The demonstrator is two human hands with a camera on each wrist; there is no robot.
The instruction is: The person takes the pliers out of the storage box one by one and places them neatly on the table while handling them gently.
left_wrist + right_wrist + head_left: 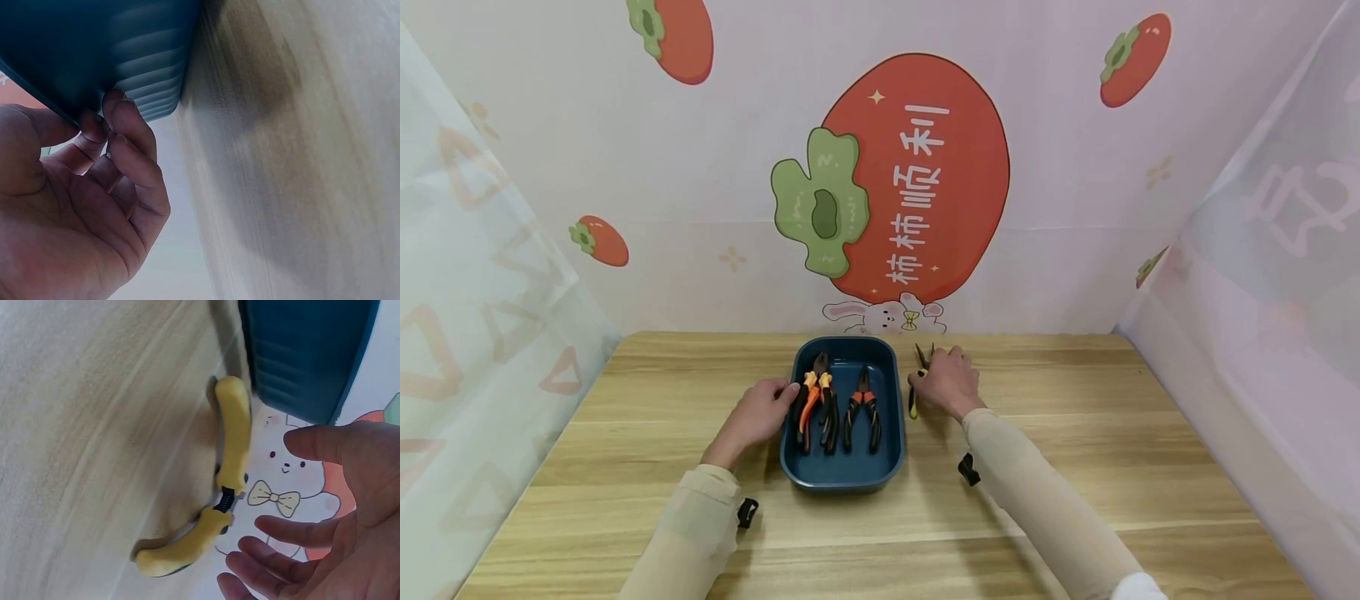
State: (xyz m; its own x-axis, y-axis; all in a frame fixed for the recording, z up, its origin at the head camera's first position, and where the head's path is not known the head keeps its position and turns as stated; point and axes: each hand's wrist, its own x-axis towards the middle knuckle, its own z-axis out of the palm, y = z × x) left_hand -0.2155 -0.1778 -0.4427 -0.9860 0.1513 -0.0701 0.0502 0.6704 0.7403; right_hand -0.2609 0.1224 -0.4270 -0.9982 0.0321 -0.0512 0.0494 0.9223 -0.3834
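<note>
My left hand (762,412) pinches the left rim of a deep blue rectangular tray (842,475), thumb over the edge and fingers curled against the ribbed outer wall (153,69). Inside the tray, pliers with orange and black handles (827,417) lie bunched on the left. A second group on the right is one pair of black-and-orange pliers (864,400), its handles spread. To the right of the tray, my right hand (951,382) hovers over long-nose pliers with yellow handles (235,434), thumb and fingers apart. Those pliers lie on the table with handles spread, partly hidden by the hand in the head view.
The wood-grain table (1037,517) extends around the tray and meets a printed cloth backdrop (737,167) just behind it. Cloth walls (1285,333) also stand at both sides. A black strap piece (747,512) hangs at the left sleeve, another (968,469) at the right.
</note>
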